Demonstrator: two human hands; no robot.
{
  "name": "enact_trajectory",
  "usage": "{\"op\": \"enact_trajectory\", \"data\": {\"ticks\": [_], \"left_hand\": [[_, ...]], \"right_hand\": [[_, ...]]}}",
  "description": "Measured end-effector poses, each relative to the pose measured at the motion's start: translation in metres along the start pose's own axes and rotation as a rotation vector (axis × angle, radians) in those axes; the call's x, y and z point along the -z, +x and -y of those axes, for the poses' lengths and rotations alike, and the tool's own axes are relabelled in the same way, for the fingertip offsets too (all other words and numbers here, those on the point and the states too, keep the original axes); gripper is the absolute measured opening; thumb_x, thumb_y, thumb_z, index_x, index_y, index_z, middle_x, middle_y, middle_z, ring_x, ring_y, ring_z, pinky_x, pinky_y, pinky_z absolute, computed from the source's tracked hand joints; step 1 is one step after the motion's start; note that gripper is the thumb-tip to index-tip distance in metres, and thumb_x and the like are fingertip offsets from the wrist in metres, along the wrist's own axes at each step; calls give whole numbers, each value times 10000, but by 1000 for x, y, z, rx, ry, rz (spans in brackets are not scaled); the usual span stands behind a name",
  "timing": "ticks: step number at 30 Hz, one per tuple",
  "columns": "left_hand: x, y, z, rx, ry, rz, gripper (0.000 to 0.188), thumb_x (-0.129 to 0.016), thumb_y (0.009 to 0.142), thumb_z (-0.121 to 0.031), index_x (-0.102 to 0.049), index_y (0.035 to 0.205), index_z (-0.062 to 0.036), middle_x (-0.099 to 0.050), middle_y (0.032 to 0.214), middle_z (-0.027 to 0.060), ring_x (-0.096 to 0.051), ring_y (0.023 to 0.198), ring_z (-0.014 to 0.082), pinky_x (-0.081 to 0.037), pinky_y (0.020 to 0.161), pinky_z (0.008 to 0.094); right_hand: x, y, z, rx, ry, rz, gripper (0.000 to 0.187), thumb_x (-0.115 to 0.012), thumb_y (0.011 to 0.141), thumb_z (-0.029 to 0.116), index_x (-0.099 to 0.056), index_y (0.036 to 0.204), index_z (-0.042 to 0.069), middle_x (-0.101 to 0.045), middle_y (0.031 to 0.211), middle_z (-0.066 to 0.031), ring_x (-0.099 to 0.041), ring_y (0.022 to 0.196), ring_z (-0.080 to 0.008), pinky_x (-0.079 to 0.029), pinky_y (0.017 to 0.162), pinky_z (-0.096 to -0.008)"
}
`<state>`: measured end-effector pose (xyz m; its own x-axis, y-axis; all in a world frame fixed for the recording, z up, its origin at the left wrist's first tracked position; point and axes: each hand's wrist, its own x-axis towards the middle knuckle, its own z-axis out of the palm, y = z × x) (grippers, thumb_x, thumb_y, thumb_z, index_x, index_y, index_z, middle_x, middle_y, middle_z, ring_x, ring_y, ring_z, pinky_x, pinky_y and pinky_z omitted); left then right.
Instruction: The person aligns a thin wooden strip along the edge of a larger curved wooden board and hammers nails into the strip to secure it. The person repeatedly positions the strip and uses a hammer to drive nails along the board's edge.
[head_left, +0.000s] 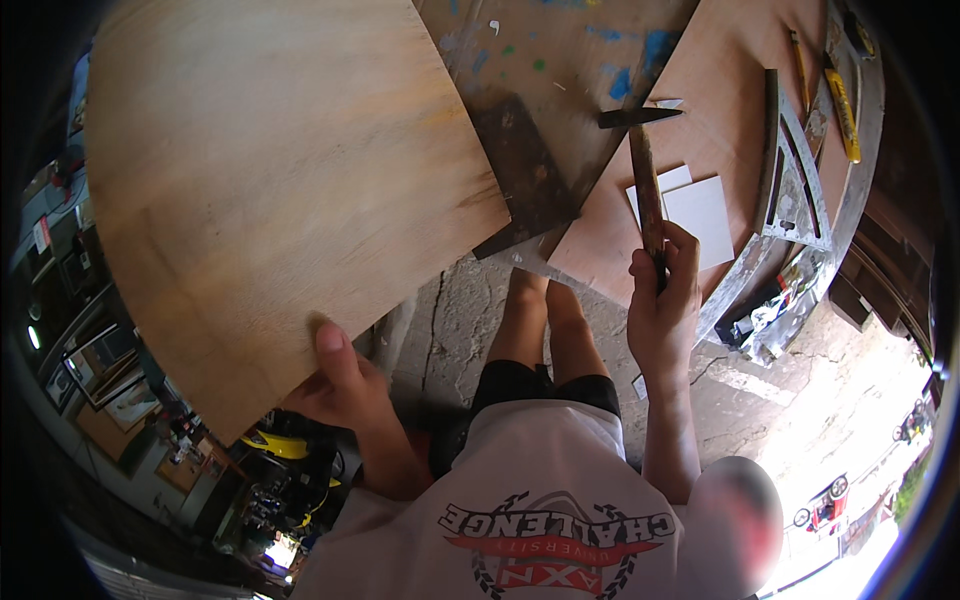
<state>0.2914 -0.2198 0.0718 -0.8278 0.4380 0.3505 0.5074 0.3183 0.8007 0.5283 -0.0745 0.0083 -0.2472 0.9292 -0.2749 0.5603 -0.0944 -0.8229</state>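
A large pale plywood sheet (290,190) fills the left side, tilted up toward me. My left hand (345,385) grips its near edge, thumb on top and fingers underneath, mostly hidden. In my right hand (668,300) is a hammer (648,185), held by the lower part of its worn wooden handle. The hammer's dark, narrow head points away from me, above a thin reddish-brown board (725,65) on the table. Under the handle, two white square pieces (706,222) overlap on that board.
At the right lie a metal triangular square (797,200), a yellow pen-like tool (843,112), a pencil (799,62) and a tape measure (858,36). The paint-spotted tabletop (560,60) shows between the boards. Cracked concrete floor (440,315) lies below.
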Motion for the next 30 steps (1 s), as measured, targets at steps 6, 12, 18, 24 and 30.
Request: {"op": "enact_trajectory", "data": {"ticks": [6, 12, 18, 24, 30], "left_hand": [[-6, 61, -19, -704, 225, -72, 825, -517, 998, -552, -163, 1615, -135, -379, 1530, 295, -508, 1344, 451, -580, 964, 529], [15, 142, -74, -1018, 86, 607, 633, -314, 1020, -573, -492, 1355, -66, -572, 1158, 221, -614, 1135, 404, -500, 966, 627], [-16, 176, -142, -1379, 201, 869, 550, -357, 982, -412, -712, 964, 8, -642, 705, 118, -688, 804, 336, -479, 883, 599], [-61, 169, -182, -1124, 205, 1318, 459, -471, 847, -345, -720, 815, 40, -608, 625, 131, -644, 609, 292, -501, 652, 457], [-63, 172, -190, -1197, 236, 1373, 453, -448, 820, -322, -709, 778, 46, -571, 567, 112, -603, 509, 257, -429, 519, 382]], "right_hand": [[3, 2, -3, -8, -7, 27, 294, -591, 1022, 54, -497, 1295, -2, -668, 959, -214, -659, 776, -383, -500, 696, -438], [10, -2, -4, -32, 46, 52, 262, -580, 1027, 51, -502, 1271, -5, -637, 878, -157, -610, 727, -273, -486, 677, -396], [20, -18, -2, -349, 395, 174, 267, -553, 1059, 88, -472, 1305, 22, -617, 820, -59, -514, 631, -80, -415, 565, -264], [15, -31, 4, -334, 474, 191, 316, -581, 1028, 74, -490, 1323, 5, -635, 802, -70, -534, 667, -94, -434, 594, -277], [18, -35, 9, -294, 372, 128, 310, -562, 1046, 104, -484, 1333, 18, -586, 734, -38, -478, 577, -67, -381, 529, -259]]}}
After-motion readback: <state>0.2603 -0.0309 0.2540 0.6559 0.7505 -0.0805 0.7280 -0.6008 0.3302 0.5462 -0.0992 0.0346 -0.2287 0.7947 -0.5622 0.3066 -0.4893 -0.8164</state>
